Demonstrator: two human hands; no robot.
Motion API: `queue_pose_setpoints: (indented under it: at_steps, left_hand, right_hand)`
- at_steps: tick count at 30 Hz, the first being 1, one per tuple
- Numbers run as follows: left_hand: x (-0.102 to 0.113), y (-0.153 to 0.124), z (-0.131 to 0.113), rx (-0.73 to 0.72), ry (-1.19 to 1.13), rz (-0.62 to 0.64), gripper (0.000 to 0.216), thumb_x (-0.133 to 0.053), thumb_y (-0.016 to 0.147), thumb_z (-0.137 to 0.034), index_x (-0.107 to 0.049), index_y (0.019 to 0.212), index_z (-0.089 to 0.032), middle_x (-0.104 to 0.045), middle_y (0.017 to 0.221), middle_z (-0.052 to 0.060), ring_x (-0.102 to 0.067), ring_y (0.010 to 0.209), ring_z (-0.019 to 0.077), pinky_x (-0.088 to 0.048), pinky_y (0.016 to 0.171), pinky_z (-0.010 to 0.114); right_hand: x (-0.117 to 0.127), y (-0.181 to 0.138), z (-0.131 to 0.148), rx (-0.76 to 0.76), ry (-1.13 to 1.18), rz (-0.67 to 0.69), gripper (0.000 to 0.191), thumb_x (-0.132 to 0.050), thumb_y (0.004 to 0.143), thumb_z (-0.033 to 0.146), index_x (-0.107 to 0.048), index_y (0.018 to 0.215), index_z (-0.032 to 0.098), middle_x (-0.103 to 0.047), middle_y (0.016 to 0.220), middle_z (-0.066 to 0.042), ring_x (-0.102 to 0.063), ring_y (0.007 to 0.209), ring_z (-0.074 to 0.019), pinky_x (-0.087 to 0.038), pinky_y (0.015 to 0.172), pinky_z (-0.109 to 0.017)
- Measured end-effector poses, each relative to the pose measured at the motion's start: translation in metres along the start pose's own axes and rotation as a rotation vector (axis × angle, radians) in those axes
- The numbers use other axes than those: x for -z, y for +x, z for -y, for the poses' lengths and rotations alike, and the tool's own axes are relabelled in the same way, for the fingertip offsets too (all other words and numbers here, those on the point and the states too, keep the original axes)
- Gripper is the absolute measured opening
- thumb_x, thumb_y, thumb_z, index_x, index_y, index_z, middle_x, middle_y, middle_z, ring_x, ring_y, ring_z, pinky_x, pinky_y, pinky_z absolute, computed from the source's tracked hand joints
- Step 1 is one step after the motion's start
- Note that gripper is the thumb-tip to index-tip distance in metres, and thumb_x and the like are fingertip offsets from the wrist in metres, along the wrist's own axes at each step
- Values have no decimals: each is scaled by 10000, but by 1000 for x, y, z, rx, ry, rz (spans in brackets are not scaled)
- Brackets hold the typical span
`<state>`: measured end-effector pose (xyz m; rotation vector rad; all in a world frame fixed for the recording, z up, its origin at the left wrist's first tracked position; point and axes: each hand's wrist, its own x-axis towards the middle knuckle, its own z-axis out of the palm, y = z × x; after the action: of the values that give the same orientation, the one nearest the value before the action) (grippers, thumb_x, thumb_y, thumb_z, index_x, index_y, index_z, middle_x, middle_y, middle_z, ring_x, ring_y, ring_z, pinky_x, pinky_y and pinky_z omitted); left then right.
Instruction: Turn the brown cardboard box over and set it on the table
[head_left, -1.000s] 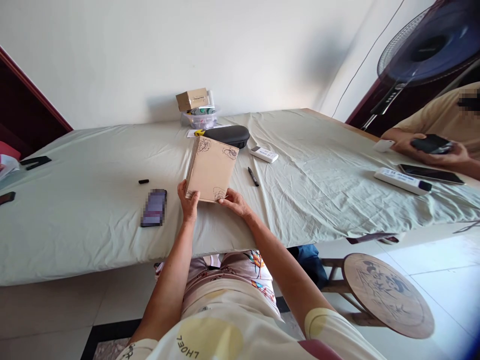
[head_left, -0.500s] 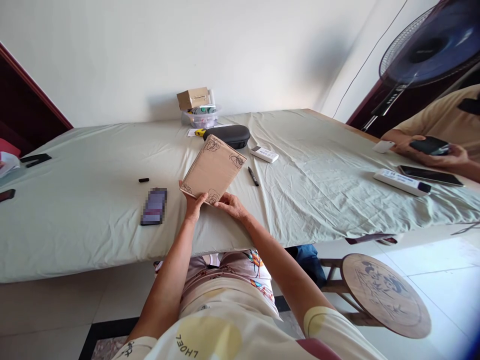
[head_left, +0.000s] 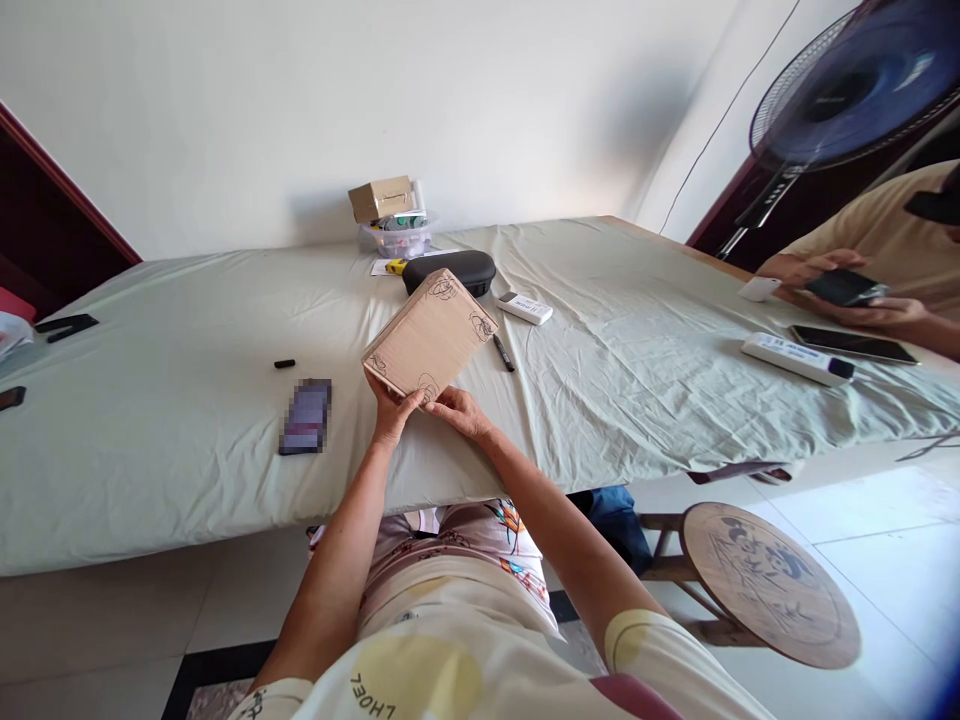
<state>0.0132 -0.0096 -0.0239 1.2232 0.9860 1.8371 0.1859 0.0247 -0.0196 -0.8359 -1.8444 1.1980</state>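
A brown cardboard box [head_left: 430,335] with black scribbled flowers at its corners is tilted up over the table in front of me. My left hand [head_left: 393,410] grips its lower left edge, thumb on the front face and fingers hidden behind. At the bottom edge my right hand [head_left: 458,411] holds the box too, its fingertips partly out of sight. A black marker [head_left: 504,353] lies uncapped just right of the box, and a small black cap [head_left: 284,364] rests to the left. Nearer me on the left is a phone [head_left: 306,416] with a blurred screen.
Behind the box are a black case [head_left: 450,272], a plastic tub [head_left: 397,240] topped by a small carton [head_left: 380,199], and a white packet [head_left: 525,308]. On the right, another person's hands [head_left: 862,300] hold a dark object near a white box [head_left: 797,359]. A stool [head_left: 770,585] stands below.
The box has tipped slightly in my hands, so more of its left side edge shows. At the right, the other person's hand has shifted over the dark object.
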Motion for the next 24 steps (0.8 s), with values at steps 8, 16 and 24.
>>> queue_pose_setpoints:
  at_steps: [8,16,24]
  left_hand:
    - [14,9,1,-56,20,-17,1104,-846,741,-569,-280,1656,-318,-424,1683,117,-515,1480,342,-489,1196,468]
    - [16,10,-4,-70,53,4,1001,-767,790,-686,-388,1633,-304,-465,1664,89,-464,1531,319,-453,1232,434]
    - [15,8,-2,-49,32,21,1029,-692,850,-713,-244,1692,-327,-297,1761,70,-335,1612,280,-351,1297,426]
  right_hand:
    - [21,11,-8,-35,169,-371,566,-712,777,769,-651,904,220,-705,872,-42,-657,787,-187,-524,725,-321]
    - [41,11,-11,69,141,-610,626,-596,891,682,-532,1385,303,-653,1360,-103,-623,1231,-251,-528,1012,-423]
    - [36,10,-8,92,223,-594,516,-672,844,669,-564,1150,267,-707,1215,-99,-669,1148,-247,-531,1010,-402]
